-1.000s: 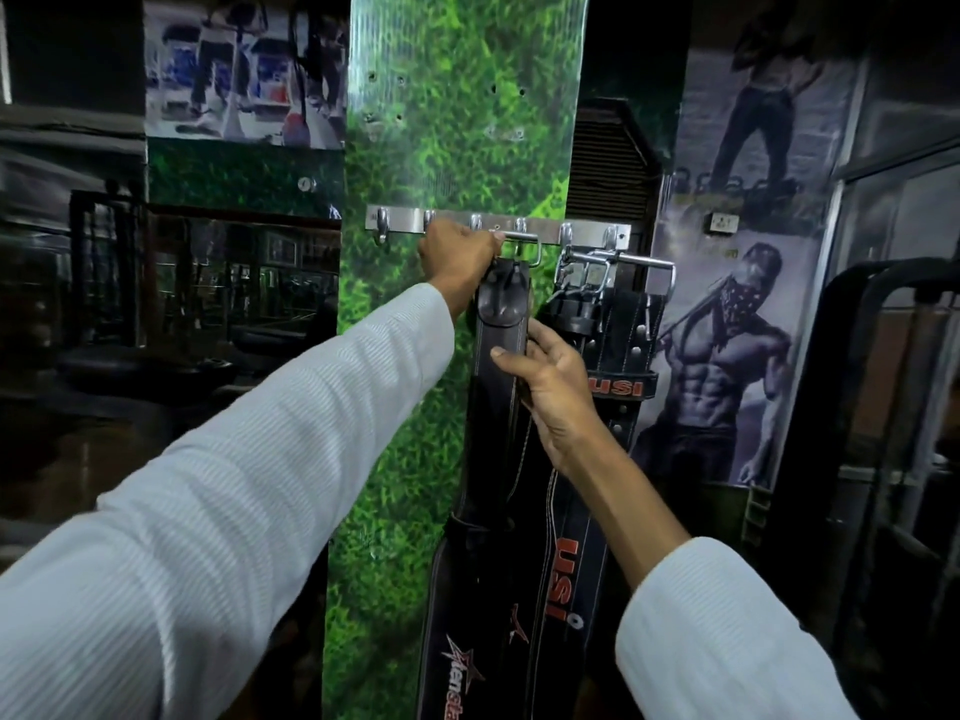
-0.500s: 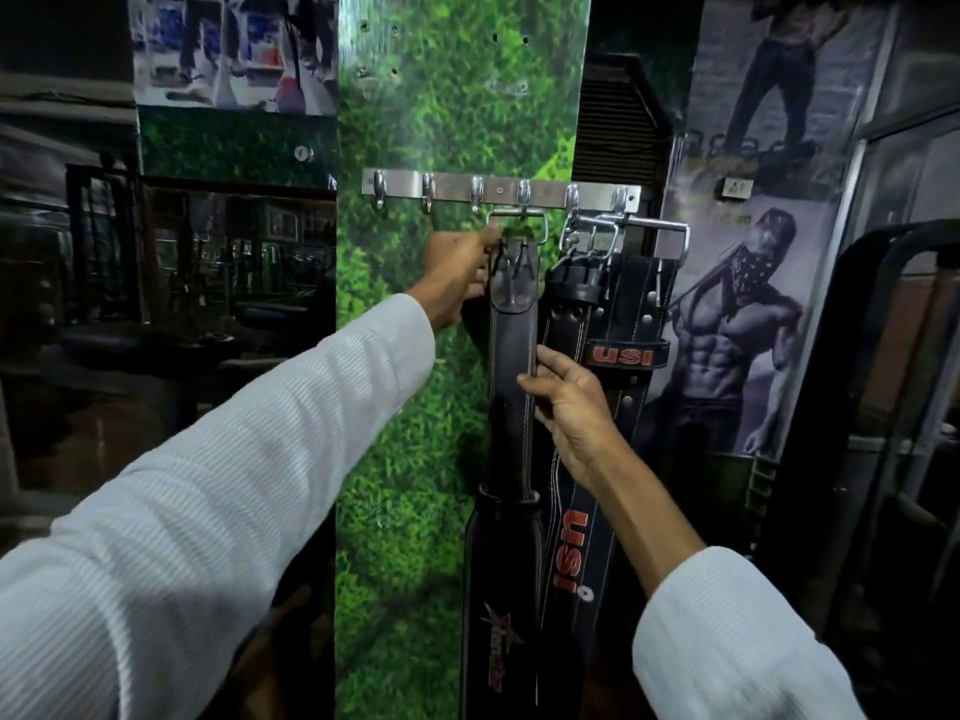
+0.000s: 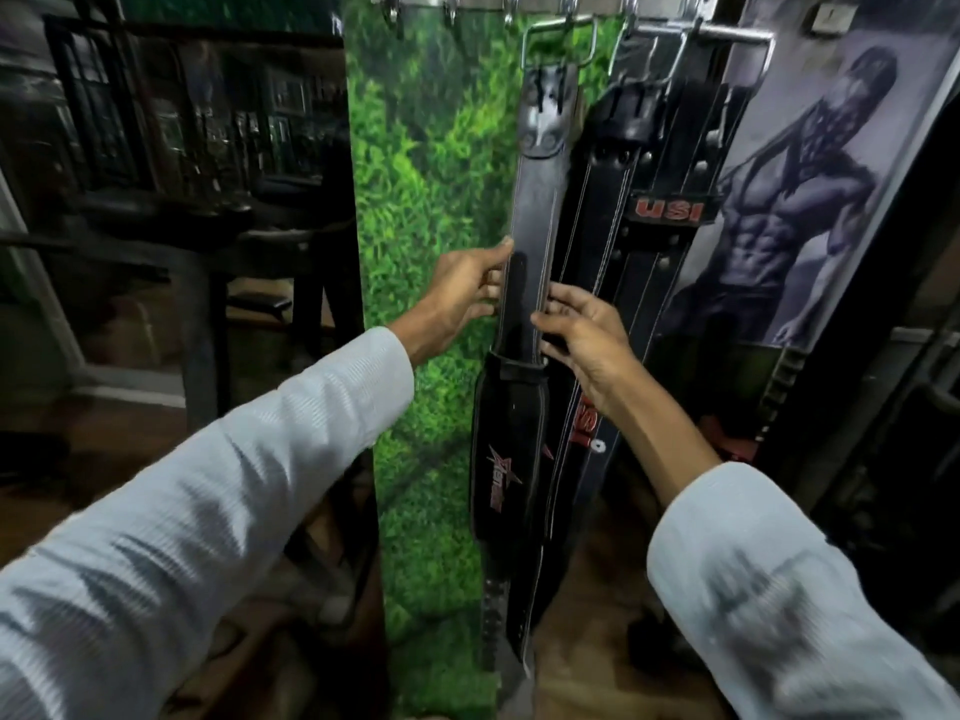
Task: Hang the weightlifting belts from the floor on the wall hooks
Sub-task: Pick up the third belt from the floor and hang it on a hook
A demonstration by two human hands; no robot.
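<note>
A black leather belt [image 3: 537, 200] with a red star logo hangs by its metal buckle [image 3: 558, 41] from the steel hook rail [image 3: 519, 0] at the top edge. My left hand [image 3: 460, 293] pinches its left edge at mid-height. My right hand [image 3: 584, 340] rests fingers on its right edge, just above the padded part. To the right hang two more black belts [image 3: 654, 189], one with a red USI label, from the same rail.
The rail sits on a green grass-print wall panel [image 3: 415, 226]. Two bare hooks [image 3: 395, 13] show at the rail's left end. A poster of a muscular figure [image 3: 789, 200] is on the right. Dark gym benches and a mirror [image 3: 182, 174] stand left.
My left hand came down from the buckle at the hook to the belt's middle. My right hand slid lower along the belt. The camera tilted down and moved closer.
</note>
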